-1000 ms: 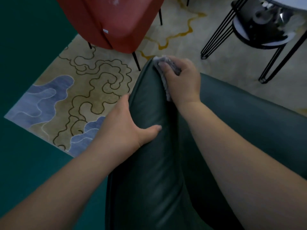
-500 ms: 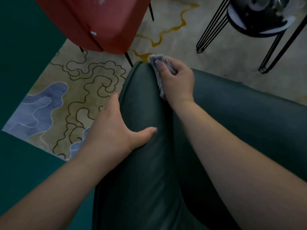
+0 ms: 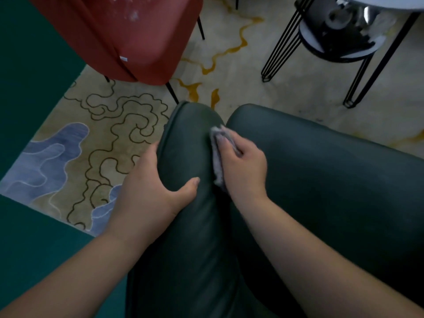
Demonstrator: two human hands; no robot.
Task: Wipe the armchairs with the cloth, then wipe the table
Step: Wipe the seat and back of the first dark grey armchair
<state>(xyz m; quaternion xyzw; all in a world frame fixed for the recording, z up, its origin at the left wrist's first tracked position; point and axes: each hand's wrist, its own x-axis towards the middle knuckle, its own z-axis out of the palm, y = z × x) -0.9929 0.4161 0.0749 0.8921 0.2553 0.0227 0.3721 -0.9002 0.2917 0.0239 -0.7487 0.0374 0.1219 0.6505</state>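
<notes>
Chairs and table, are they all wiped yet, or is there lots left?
Nothing shows as finished. In hand: the right hand presses the cloth along the green chair's arm crease while the left hand grips the arm. No cloth is on the red chair or the table, so the table at least remains.

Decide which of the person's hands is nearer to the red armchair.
Left. The left hand grips the green armchair's outer arm, on the side facing the red armchair. The right hand presses the cloth on the arm's inner side, farther away.
</notes>
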